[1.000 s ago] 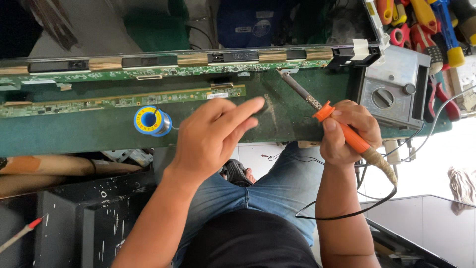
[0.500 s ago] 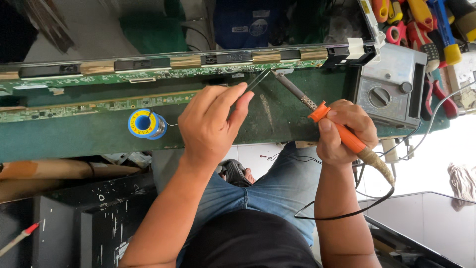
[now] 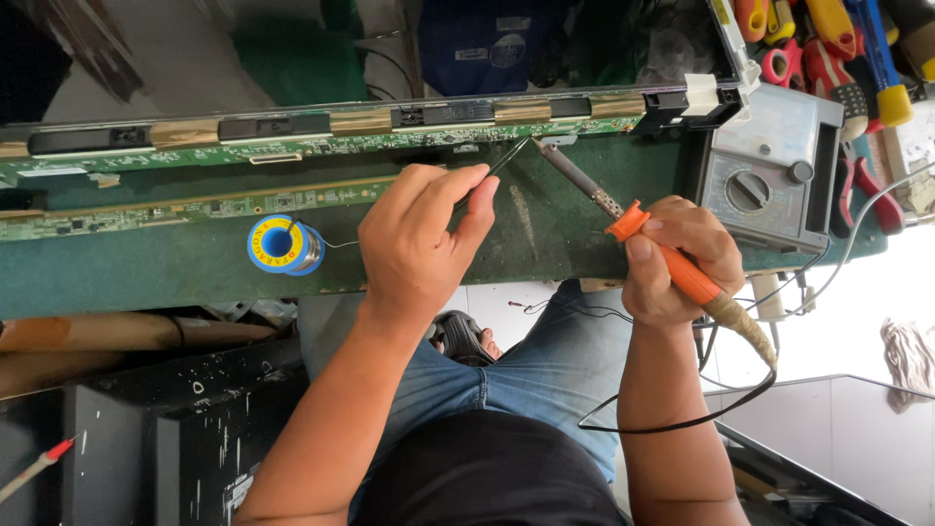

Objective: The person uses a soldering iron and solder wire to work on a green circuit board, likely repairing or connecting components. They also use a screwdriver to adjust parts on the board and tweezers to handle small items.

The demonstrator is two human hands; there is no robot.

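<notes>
Centre frame, the left hand [image 3: 419, 239] pinched black tweezers [image 3: 497, 168] — the right hand [image 3: 677, 258] gripped an orange soldering iron [image 3: 638, 229], tips meeting at the green circuit strip [image 3: 321, 146].

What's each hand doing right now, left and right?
Left hand: closed on thin black tweezers, tips at the green circuit strip.
Right hand: closed on the orange-handled soldering iron.

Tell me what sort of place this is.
Likely an electronics repair bench: the right hand holds a soldering iron near long green circuit boards, with a solder spool and a multimeter close by.
</notes>
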